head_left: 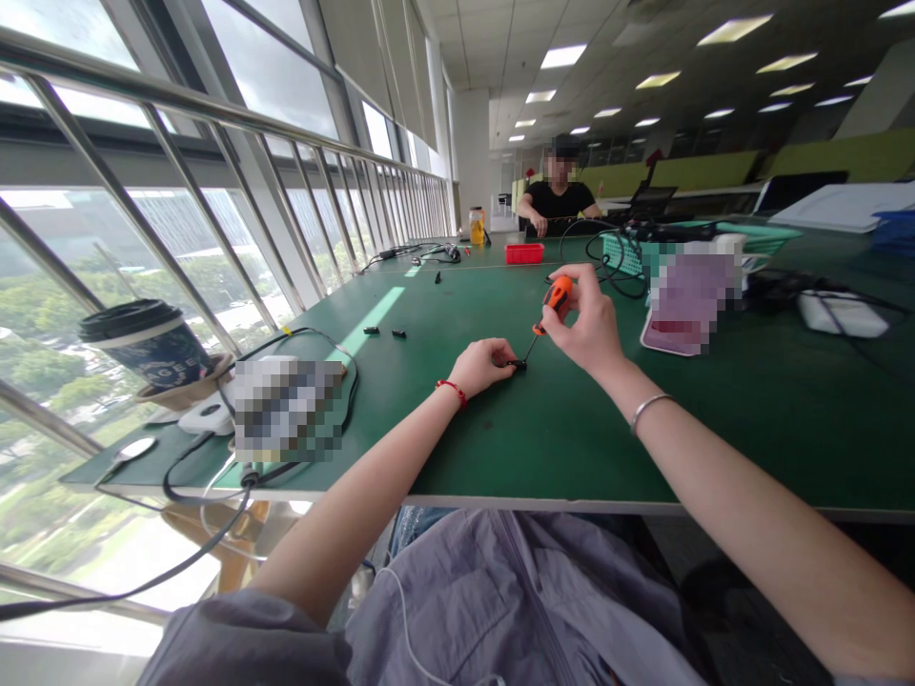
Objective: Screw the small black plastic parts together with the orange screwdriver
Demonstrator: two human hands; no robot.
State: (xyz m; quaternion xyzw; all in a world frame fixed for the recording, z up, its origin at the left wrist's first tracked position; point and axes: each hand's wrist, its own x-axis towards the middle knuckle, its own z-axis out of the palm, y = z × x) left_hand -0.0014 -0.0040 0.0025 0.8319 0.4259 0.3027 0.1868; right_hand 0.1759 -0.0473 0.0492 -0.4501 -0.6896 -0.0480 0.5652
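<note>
My right hand [587, 319] is closed around the orange and black handle of a screwdriver [557, 297]. Its thin shaft slants down to the left, and the tip meets a small black part [519, 364] on the green table [457, 438]. My left hand [482, 368] rests on the table and pinches the left end of that part, so its fingertips cover some of it. What kind of part it is, I cannot make out. Two similar small black pieces [371, 330] lie farther left, and one more dark piece [437, 277] is farther back.
A lidded paper cup [147, 345], cables and a blurred packet [286, 410] stand at the left by the railing. On the right are a phone [690, 300], a teal basket [620, 253] and cables. A red tray [524, 253] lies ahead, with a person [561, 195] seated beyond.
</note>
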